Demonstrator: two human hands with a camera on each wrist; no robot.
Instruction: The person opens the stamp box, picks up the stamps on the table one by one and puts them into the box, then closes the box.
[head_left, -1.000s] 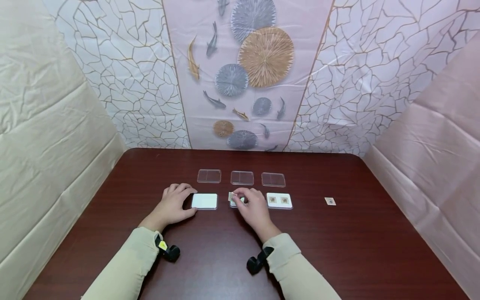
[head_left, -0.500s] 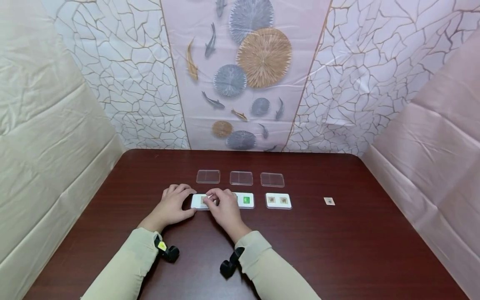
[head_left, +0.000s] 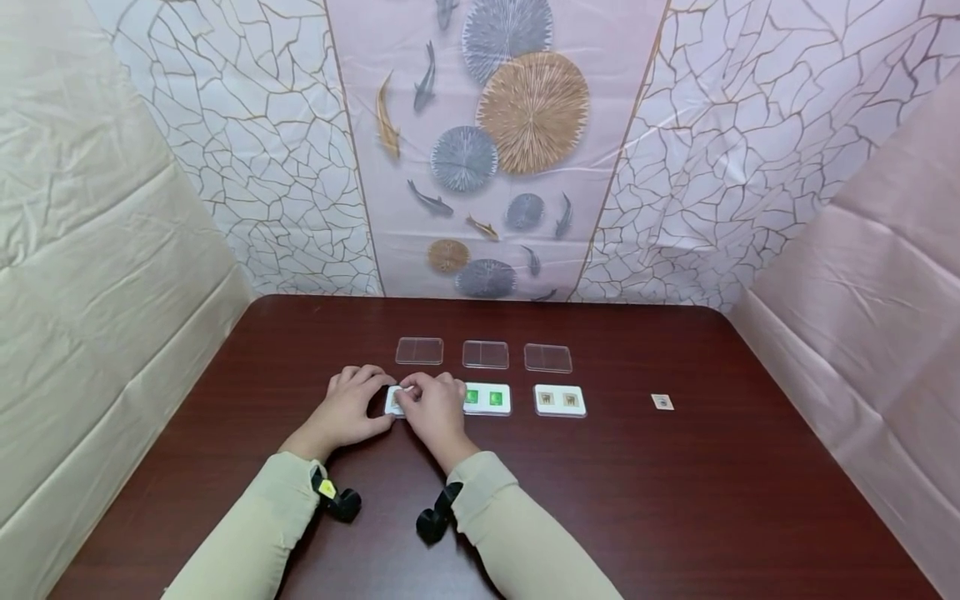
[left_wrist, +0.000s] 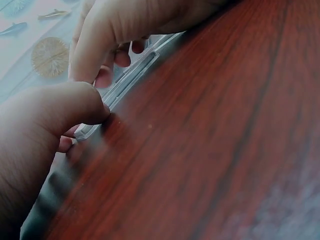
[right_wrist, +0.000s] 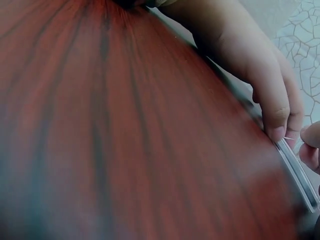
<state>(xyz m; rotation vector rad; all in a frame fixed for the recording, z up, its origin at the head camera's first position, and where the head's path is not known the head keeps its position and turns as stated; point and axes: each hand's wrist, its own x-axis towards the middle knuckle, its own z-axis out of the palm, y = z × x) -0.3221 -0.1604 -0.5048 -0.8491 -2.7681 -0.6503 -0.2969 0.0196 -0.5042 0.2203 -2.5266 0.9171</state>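
Observation:
In the head view, my left hand [head_left: 341, 412] holds the left end of a flat white-lined clear case [head_left: 391, 407], thumb at the near corner and fingers at the far one. My right hand [head_left: 437, 417] bends over the same case and covers most of it. Its thumb and index finger pinch a small square brownish card [head_left: 397, 397] at the case's left half, mostly hidden by the fingers. A thin pale edge shows between both hands in the right wrist view. Right of them lies a second case [head_left: 487, 410] with two green squares showing.
A third case [head_left: 560, 411] with two brownish picture squares lies further right. Behind the row are three clear lids, left [head_left: 420, 351], middle [head_left: 486, 354] and right [head_left: 547, 358]. A loose small square card [head_left: 662, 402] lies at far right on the dark red table [head_left: 735, 483].
My right hand has moved left from the middle case to the left case, carrying a small card. The middle case's two green squares are now uncovered. My left hand has stayed put.

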